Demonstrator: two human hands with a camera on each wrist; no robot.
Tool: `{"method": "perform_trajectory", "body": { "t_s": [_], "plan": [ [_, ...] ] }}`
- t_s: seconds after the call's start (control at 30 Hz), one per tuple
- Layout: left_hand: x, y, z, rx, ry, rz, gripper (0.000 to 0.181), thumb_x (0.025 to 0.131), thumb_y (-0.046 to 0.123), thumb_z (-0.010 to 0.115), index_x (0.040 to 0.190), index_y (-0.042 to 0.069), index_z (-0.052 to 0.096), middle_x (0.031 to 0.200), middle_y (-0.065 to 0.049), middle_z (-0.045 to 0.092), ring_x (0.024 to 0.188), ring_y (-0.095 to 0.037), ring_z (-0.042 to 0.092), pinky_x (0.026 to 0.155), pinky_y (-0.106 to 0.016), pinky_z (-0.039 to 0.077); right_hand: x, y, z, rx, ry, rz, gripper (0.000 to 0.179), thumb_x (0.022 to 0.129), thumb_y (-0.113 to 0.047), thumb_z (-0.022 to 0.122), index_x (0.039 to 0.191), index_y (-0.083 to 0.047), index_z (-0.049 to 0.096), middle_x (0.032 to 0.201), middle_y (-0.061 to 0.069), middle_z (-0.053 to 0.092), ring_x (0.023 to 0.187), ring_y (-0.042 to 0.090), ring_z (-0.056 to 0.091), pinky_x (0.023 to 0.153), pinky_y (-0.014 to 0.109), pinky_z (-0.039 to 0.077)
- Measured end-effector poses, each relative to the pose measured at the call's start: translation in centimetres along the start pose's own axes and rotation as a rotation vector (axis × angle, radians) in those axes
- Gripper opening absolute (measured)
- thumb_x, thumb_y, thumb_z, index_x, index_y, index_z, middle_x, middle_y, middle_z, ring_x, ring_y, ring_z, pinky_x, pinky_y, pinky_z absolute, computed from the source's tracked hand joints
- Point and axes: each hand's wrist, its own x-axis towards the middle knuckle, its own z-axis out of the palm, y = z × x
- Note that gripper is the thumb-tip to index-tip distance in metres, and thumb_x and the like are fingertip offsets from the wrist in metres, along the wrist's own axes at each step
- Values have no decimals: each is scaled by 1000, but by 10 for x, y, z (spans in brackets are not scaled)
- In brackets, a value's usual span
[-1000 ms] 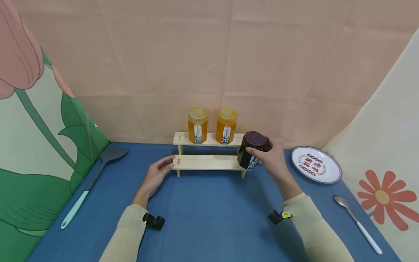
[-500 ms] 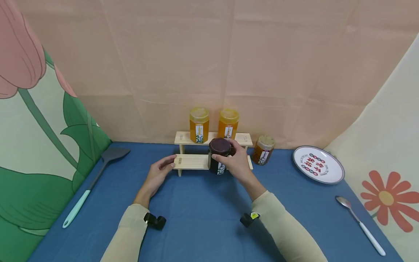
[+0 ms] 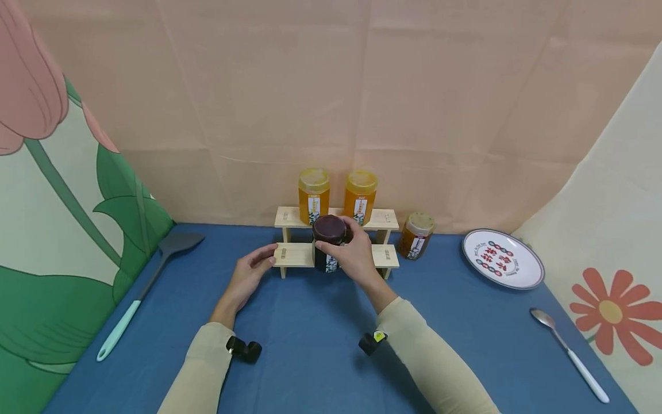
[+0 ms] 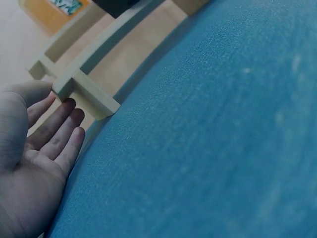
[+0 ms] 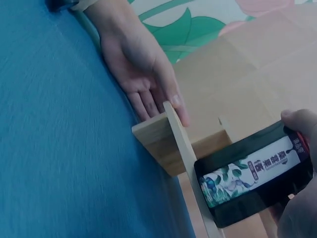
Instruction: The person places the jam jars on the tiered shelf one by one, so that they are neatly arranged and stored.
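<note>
Leftward slides the dark jar [image 5: 252, 173], now left of centre on the lower step [image 3: 297, 255] of the wooden stand [image 3: 383, 237], where a second ago it was up at the right-hand end. Right fingers [image 3: 357, 231] first: they're curled round that jar, parted just as wide as its body, thumb in front and the rest behind. It's near enough upright, its base against the lower step (whether the full weight is down, I can't tell). Over on the other side, left fingers [image 4: 64, 134] stay put, thumb and forefinger pinching the left end of that step, barely apart, the others reaching out loosely below.

Just behind my jar, on the upper step [image 3: 287, 217], stand two golden jars, the left one [image 3: 314, 198] partly covered by the dark lid, the right one [image 3: 360, 198] close to my knuckles. Further out, an amber jar [image 3: 415, 237] stands on the blue-covered table [image 3: 289, 356], just beside the stand's right end. Beyond it comes the plate [image 3: 503, 259] with its red lettering, then the spoon [image 3: 575, 360], nearer me. Way off left lies the spatula [image 3: 135, 307], grey blade pointing away (pale green handle towards me), and behind everything hangs the peach backdrop [image 3: 258, 86].
</note>
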Motion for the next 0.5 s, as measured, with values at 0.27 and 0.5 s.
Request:
{"method": "perform_trajectory", "body": {
  "t_s": [0.27, 0.5],
  "plan": [
    [1, -1, -1, 15, 3, -10, 46, 105, 30, 63, 149, 17, 56, 153, -10, 54, 138, -24, 50, 101, -15, 46, 3, 15, -25, 88, -240, -5, 74, 86, -16, 85, 150, -17, 47, 146, 8, 59, 139, 28, 54, 121, 52, 39],
    [1, -3, -1, 11, -4, 2, 47, 105, 32, 63, 149, 18, 57, 153, -9, 55, 139, -25, 49, 97, -10, 46, 4, 27, -30, 120, -292, -32, 71, 90, -11, 80, 152, -17, 47, 146, 12, 61, 140, 29, 55, 122, 48, 39]
  ]
}}
